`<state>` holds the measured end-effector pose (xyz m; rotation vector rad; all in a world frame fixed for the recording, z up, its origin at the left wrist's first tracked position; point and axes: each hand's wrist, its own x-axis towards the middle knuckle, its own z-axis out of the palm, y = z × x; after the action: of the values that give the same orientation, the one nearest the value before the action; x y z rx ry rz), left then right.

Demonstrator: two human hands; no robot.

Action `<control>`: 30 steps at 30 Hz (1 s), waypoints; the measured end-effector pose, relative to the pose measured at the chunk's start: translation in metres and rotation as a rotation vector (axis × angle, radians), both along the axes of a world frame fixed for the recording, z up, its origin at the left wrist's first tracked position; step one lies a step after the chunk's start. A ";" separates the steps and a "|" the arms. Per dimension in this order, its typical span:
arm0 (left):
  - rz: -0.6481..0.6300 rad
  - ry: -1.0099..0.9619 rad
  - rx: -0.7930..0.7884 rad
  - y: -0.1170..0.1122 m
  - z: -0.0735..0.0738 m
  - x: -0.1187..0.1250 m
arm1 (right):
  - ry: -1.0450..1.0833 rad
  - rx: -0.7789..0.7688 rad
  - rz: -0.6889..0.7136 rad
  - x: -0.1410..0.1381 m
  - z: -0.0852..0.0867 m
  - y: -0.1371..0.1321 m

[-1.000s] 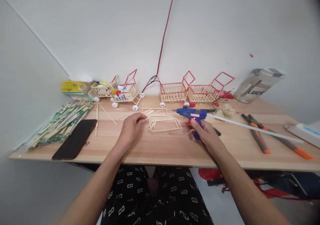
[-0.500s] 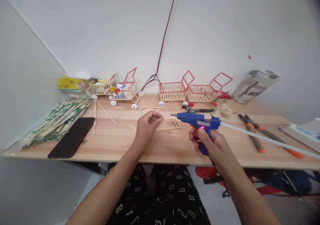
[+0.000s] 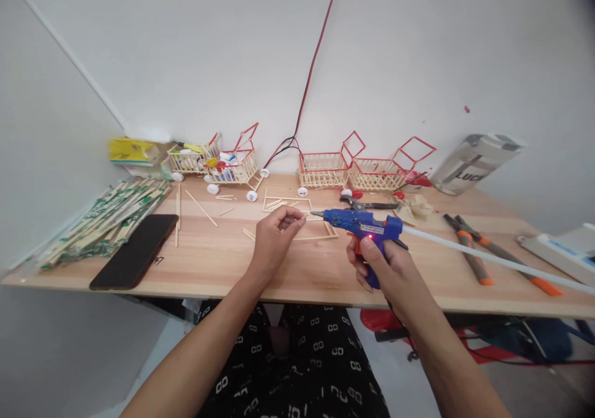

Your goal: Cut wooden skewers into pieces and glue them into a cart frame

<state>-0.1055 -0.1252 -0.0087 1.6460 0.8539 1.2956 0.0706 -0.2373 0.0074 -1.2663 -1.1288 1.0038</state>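
My right hand (image 3: 379, 260) is wrapped round the handle of a blue hot glue gun (image 3: 356, 222), whose red light glows. A long white glue stick (image 3: 483, 258) juts from its back. The nozzle points left, close to the fingertips of my left hand (image 3: 279, 232). Those fingers are pinched on a short, thin wooden stick (image 3: 305, 215), mostly hidden by the hand. Beneath and behind the hands, a rectangular wooden stick frame (image 3: 316, 238) lies on the table, and another stick frame (image 3: 266, 200) lies farther back with short pieces in it.
Small stick-built carts (image 3: 325, 170) with red trim line the wall. At left are wrapped chopsticks (image 3: 106, 219) and a black phone (image 3: 134, 250). Pliers (image 3: 469, 250) with orange grips, black cutters (image 3: 369, 204), a tin can (image 3: 478, 164) and a white power strip (image 3: 562, 250) are at right.
My right hand has brought the glue gun slightly left, so its nozzle is nearer my left fingertips. The left hand keeps its pinch, and the view has shifted a little.
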 end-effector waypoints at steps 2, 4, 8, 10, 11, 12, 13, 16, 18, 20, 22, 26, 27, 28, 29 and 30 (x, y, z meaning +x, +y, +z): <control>0.003 0.002 0.000 0.000 0.001 0.001 | -0.007 0.006 0.004 0.001 0.000 0.001; 0.002 0.004 -0.002 0.000 0.001 0.001 | -0.017 0.006 0.007 0.001 -0.001 0.001; 0.008 0.020 0.003 0.000 0.001 0.000 | -0.028 0.001 0.005 0.000 -0.002 0.002; 0.014 0.030 0.005 -0.001 0.001 0.000 | -0.040 0.002 0.000 0.000 -0.002 0.002; 0.014 0.033 0.005 -0.001 0.001 0.000 | -0.048 0.004 -0.002 0.001 -0.003 0.002; 0.015 0.034 0.005 -0.001 0.001 0.000 | -0.056 0.005 -0.002 0.001 -0.003 0.002; 0.014 0.033 0.005 -0.001 0.000 0.000 | -0.061 0.007 -0.002 0.001 -0.003 0.002; 0.014 0.029 0.003 -0.001 0.001 0.000 | -0.057 0.006 0.000 0.001 -0.003 0.002; 0.015 0.027 0.004 -0.001 0.001 -0.001 | -0.055 0.004 0.002 0.001 -0.004 0.002; 0.015 0.027 0.004 -0.001 0.001 -0.001 | -0.056 0.002 0.001 0.001 -0.003 0.002; 0.016 0.028 0.005 -0.001 0.001 -0.001 | -0.058 0.003 0.001 0.001 -0.003 0.002; 0.021 0.018 0.011 -0.001 0.001 0.000 | -0.065 0.004 -0.006 0.001 -0.002 0.002; 0.018 0.012 0.010 -0.001 0.001 0.000 | -0.067 0.005 -0.007 0.001 -0.002 0.002; 0.016 0.007 0.010 -0.001 0.001 -0.001 | -0.066 0.003 -0.007 0.001 -0.002 0.001; 0.015 0.004 0.009 -0.002 0.002 -0.001 | -0.066 0.003 -0.006 0.001 -0.002 0.001; 0.014 0.002 0.006 -0.002 0.002 -0.001 | -0.066 -0.001 -0.004 0.001 -0.002 0.001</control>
<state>-0.1063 -0.1268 -0.0069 1.6492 0.8654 1.3077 0.0712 -0.2368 0.0057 -1.3096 -1.1758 0.9656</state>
